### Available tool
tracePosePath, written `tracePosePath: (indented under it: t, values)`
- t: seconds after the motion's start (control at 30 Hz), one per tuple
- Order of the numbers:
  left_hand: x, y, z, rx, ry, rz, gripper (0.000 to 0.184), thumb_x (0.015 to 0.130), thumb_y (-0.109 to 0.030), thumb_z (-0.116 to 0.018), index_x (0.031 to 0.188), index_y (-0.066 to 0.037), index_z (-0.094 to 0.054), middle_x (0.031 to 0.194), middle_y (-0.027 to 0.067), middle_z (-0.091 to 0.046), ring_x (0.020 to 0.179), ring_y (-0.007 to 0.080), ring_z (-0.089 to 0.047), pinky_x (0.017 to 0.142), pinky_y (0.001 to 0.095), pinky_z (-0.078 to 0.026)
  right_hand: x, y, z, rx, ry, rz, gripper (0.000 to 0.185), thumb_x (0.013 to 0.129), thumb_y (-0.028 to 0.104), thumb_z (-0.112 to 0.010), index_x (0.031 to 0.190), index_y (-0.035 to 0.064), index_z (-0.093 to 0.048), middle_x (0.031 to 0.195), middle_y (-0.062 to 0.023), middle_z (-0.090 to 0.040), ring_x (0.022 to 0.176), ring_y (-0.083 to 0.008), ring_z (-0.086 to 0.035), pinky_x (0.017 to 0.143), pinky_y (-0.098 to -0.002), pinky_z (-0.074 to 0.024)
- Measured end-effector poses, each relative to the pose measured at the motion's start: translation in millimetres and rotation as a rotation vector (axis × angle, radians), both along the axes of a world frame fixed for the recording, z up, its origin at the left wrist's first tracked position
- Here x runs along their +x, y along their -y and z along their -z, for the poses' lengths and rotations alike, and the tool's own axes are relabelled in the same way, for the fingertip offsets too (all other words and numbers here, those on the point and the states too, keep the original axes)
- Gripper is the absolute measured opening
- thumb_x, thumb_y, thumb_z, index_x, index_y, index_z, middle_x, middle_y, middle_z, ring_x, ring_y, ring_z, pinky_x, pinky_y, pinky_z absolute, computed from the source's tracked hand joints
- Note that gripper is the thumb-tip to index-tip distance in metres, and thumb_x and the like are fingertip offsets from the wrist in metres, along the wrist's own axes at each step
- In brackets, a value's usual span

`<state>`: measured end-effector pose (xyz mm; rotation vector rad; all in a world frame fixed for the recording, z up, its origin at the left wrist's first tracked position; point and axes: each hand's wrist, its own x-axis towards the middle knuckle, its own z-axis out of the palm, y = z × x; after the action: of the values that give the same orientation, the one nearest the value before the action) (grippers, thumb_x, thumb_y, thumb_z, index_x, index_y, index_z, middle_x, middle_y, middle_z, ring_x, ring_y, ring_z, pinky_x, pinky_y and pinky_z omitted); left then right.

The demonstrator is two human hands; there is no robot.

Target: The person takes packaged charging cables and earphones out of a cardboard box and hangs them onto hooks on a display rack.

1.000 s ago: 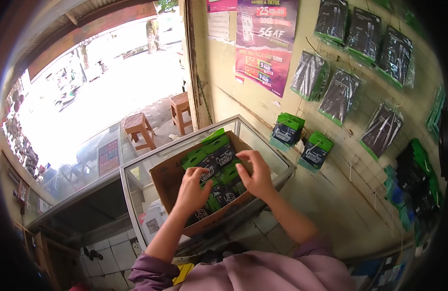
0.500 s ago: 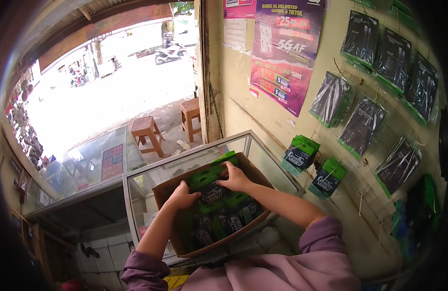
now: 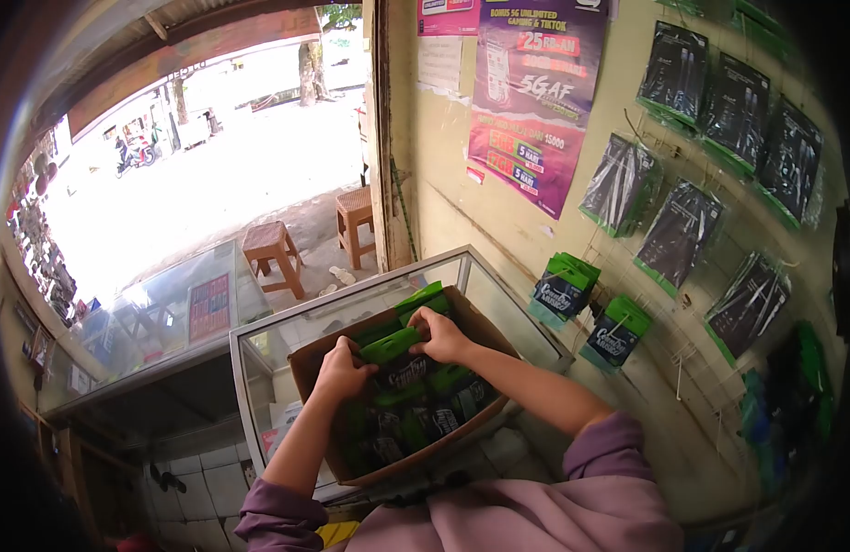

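An open cardboard box (image 3: 485, 329) holds several dark packets with green tops, some lettered "Country Music". My left hand (image 3: 346, 368) pinches the left side of one green-topped packet (image 3: 390, 348) inside the box. At the right end of that same green top, my right hand (image 3: 438, 335) closes its fingers and thumb. More packets lie beneath and in front of it, partly in shadow. My fingertips are partly hidden behind the green top.
Beneath the box stands a glass display case (image 3: 259, 337) with a metal frame. Another glass counter (image 3: 149, 327) is at left. Similar green packets (image 3: 616, 333) and black ones (image 3: 680, 230) hang on the right wall. Two brown stools (image 3: 273, 253) stand beyond the counters.
The green top between my hands has tipped and now shows as a narrower, folded strip. My hands have shifted only slightly. Outside, a motorbike has left the doorway view.
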<state>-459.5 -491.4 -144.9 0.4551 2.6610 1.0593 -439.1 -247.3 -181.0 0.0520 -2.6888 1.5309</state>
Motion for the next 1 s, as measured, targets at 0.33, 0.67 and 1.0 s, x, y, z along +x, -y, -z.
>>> tracePosePath:
  t: [0.33, 0.67, 1.0]
  values:
    - [81.0, -11.5, -64.1, 0.654, -0.321, 0.086, 0.02, 0.091, -0.013, -0.069, 0.1, 0.001, -0.059, 0.079, 0.0113, -0.066, 0.077, 0.0196, -0.068, 0.075, 0.0319, -0.054, 113.7, 10.0, -103.3, -0.378, -0.426, 0.103, 0.024, 0.085, 0.004, -0.076, 0.108, 0.0021, -0.068, 0.092, -0.0024, -0.071, 0.084, -0.0085, -0.064, 0.075, -0.0263, -0.0518]
    - [211.6, -100.1, -34.8, 0.917, -0.155, 0.402, 0.045, 0.088, -0.012, -0.074, 0.121, 0.003, -0.048, 0.104, 0.0185, -0.066, 0.092, 0.0265, -0.068, 0.081, 0.0342, -0.052, 271.4, -7.5, -54.0, -0.478, -0.626, 0.578, 0.014, 0.094, 0.003, -0.067, 0.106, 0.0012, -0.061, 0.1, -0.0018, -0.065, 0.094, -0.0085, -0.062, 0.083, -0.025, -0.0503]
    - [241.7, -215.7, 24.5, 0.959, -0.102, 0.611, 0.041, 0.092, -0.005, -0.067, 0.127, 0.004, -0.049, 0.108, 0.0176, -0.065, 0.097, 0.0217, -0.065, 0.082, 0.0318, -0.051, 338.1, -41.7, -5.5, -0.376, -0.774, 0.959, 0.027, 0.097, 0.008, -0.062, 0.124, 0.0011, -0.058, 0.102, -0.0028, -0.063, 0.089, -0.0064, -0.058, 0.075, -0.0227, -0.0466]
